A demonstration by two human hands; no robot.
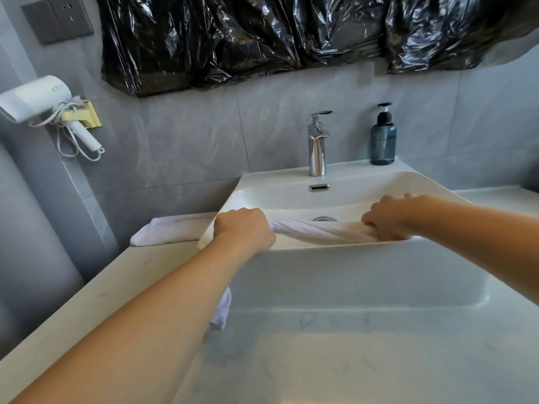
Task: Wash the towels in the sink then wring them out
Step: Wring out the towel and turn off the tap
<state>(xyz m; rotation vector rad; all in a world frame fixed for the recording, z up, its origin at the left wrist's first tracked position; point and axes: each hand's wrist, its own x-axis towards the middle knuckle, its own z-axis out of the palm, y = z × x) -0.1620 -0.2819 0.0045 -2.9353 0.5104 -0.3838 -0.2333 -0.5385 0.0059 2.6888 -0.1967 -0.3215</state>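
Observation:
A white towel [318,231] is twisted into a tight rope above the near rim of the white sink [350,182]. My left hand [243,228] grips its left end and my right hand [388,218] grips its right end. A loose tail of the towel [222,310] hangs down below my left forearm, in front of the sink. A second white towel [163,233] lies folded on the counter left of the sink. The chrome faucet [317,142] stands at the back of the basin with no water running.
A blue soap dispenser [383,138] stands at the sink's back right corner. The pale counter [116,287] runs along the left and front. A white hair dryer [38,97] hangs on the left wall. Black plastic sheeting [262,39] covers the wall above.

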